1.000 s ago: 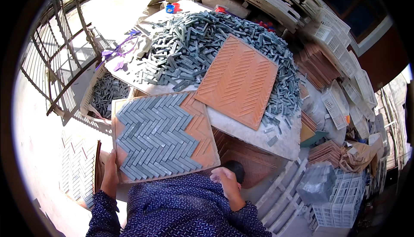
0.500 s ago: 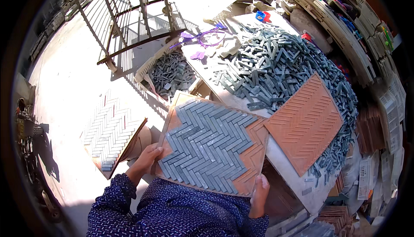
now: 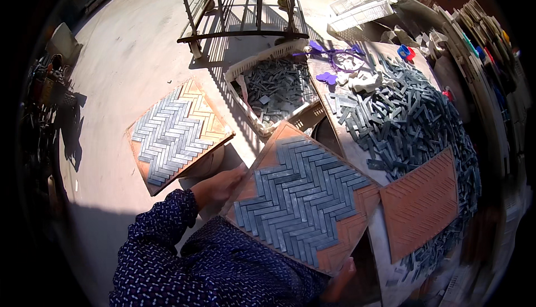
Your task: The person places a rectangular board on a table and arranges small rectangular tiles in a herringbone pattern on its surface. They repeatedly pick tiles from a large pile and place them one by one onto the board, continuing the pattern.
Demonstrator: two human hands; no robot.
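The right hand (image 3: 343,277), off the tile-filled orange tray (image 3: 360,202) a second ago, now holds its near corner; the left hand (image 3: 222,186) grips its left side, beside the tabletop's (image 3: 352,141) left edge.

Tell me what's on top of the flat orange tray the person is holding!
Slim grey rectangular tiles lie in zigzag rows on the flat orange tray, with bare ridges showing toward its right corner. The tiles cover the tray's middle, so the surface beneath them can't be seen.
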